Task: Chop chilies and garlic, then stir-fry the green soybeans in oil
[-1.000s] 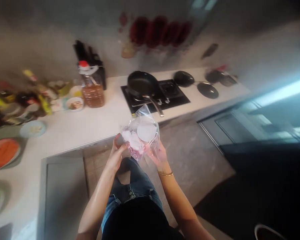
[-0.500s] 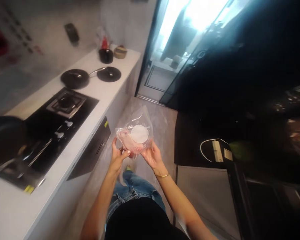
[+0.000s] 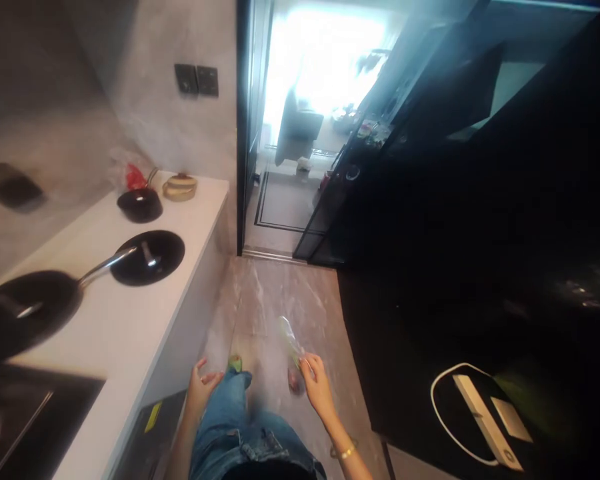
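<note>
Bag shift: clear plastic bag w/ pink contents (image 3: 291,353) was at chest height in both hands 0.5 s ago. It's now low on the person's right side, in one hand. View has swung toward the bright doorway (image 3: 300,133).
Right hand: right hand (image 3: 317,390) is closed on the bag, fingers pinching it. The bag sticks up and fwd from the fingers, over the grey marble floor (image 3: 280,293). Motion blur, so can't tell how many fingers are on it.
Left hand: left hand (image 3: 200,387) is off the bag. It's open, fingers spread, empty, just beside the blue jeans leg (image 3: 230,427).
Step (my read): carrying the bag one-handed while walking the aisle.
Grip tip: thin film and a light pinch look slippery. Prob. better to wrap the fingers round the gathered film and let the heavy pink part hang below the hand, not swing out front.
Left side: long white desk (image 3: 115,333) carries a black frying pan (image 3: 25,313), a flat black lid (image 3: 147,257) and a small black bowl (image 3: 140,203). Keep the left elbow in, clear of the pan handle.
Right side: dark floor area w/ a flat pale device on a white cable loop (image 3: 475,407). The grey strip looks the safer line.
Feet: green-toed shoe (image 3: 235,363) shows ahead of the knee. The bag is near the legs, so limit arm swing.
</note>
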A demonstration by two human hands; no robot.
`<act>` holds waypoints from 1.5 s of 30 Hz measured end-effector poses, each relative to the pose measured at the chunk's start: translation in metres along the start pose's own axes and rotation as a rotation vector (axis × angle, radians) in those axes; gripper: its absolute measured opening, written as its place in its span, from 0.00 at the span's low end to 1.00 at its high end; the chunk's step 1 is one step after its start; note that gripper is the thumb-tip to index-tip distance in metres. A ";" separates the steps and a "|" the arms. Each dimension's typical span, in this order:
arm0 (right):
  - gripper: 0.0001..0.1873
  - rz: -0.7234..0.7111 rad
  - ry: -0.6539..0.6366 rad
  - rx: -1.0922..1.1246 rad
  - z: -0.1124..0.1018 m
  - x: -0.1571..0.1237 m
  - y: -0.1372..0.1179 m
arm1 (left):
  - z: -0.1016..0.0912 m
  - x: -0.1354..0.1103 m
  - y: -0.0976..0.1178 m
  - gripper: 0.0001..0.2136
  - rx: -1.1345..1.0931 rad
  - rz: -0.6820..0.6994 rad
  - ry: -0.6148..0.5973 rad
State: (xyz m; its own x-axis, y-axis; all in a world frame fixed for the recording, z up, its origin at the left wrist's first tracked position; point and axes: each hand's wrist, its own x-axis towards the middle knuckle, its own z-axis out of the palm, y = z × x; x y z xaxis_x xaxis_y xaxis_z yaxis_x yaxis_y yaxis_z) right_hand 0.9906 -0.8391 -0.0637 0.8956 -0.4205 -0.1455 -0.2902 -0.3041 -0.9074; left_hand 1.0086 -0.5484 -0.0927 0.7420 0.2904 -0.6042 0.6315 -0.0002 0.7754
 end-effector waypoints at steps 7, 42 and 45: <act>0.27 0.229 0.322 -0.101 -0.041 0.143 0.002 | 0.170 0.155 0.198 0.31 0.227 0.312 -0.345; 0.23 0.169 0.180 -0.055 0.096 1.246 -0.123 | 0.728 0.958 0.730 0.13 0.439 0.313 -0.163; 0.24 0.125 0.000 -0.151 0.097 1.339 -0.119 | 0.765 1.022 0.758 0.14 0.504 0.264 -0.052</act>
State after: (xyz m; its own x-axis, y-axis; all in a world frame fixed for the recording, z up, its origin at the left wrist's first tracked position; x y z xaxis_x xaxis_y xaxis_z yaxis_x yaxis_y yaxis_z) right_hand 2.2568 -1.2835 -0.1890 0.8494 -0.4630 -0.2533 -0.4465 -0.3748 -0.8125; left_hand 2.4181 -0.9838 -0.2628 0.8913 0.1712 -0.4198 0.4429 -0.5269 0.7254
